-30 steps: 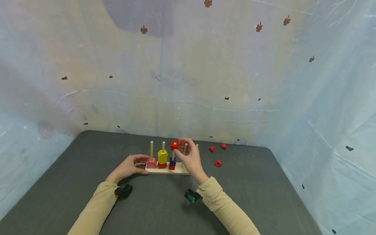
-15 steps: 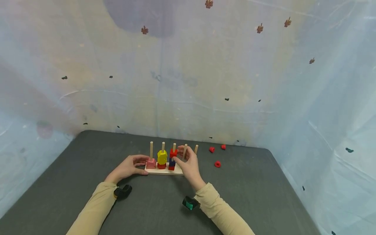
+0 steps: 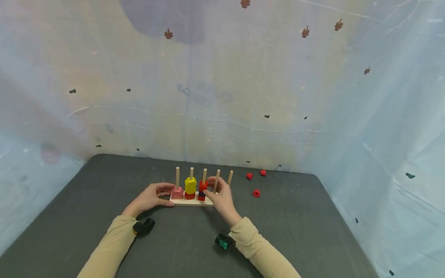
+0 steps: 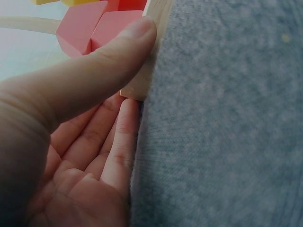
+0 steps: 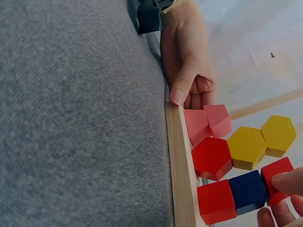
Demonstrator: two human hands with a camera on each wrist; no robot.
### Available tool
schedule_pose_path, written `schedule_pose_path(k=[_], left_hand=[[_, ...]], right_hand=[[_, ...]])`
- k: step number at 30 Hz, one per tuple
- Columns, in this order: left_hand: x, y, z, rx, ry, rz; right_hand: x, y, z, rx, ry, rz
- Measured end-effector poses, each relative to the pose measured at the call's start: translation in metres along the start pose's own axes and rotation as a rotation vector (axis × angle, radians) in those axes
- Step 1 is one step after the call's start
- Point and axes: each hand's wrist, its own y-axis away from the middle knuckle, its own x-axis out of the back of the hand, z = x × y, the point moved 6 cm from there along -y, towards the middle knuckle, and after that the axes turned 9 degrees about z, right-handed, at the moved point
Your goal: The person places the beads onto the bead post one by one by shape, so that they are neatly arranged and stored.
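A wooden peg stacker [image 3: 189,204] with a row of upright pegs stands on the table. My left hand [image 3: 150,197] holds its left end, thumb on the front edge and fingers behind. Pink blocks [image 5: 196,124] sit on the leftmost peg, beside that hand. Two yellow hexagonal blocks [image 5: 246,147] top a red hexagon [image 5: 212,158] on the second peg. On the third, a blue cube [image 5: 248,191] rests over a red cube [image 5: 216,202]. My right hand [image 3: 221,199] pinches another red cube [image 5: 272,169] on that peg, right at the blue one.
To the right of the stacker lie three loose red pieces: a ring-like one [image 3: 256,193] and two [image 3: 249,176] farther back. The two rightmost pegs [image 3: 230,177] carry no blocks. A plastic sheet [image 3: 222,96] hangs behind the dark table [image 3: 194,247].
My right hand has lowered the red cube from the top of the third peg down onto the blue cube. The left hand stays at the stacker's left end.
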Motion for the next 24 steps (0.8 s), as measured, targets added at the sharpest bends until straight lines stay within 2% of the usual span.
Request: schedule_pose_path(k=[8, 12, 16, 21, 24], left_hand=[[-0.001, 0.001, 0.002, -0.007, 0.004, -0.004], [-0.002, 0.001, 0.003, -0.006, 0.016, -0.010], [-0.002, 0.001, 0.002, -0.005, 0.021, -0.011], [-0.001, 0.000, 0.001, 0.008, 0.019, -0.003], [0.000, 0.000, 0.000, 0.012, 0.019, -0.004]], right_hand=[[0.000, 0.000, 0.005, 0.010, -0.001, -0.010], [0.003, 0.000, 0.020, 0.021, 0.017, -0.043], [0.012, 0.005, 0.032, 0.039, 0.084, -0.081], [0.028, 0.018, 0.035, 0.074, 0.224, -0.137], [0.040, 0.025, 0.035, 0.093, 0.250, -0.172]])
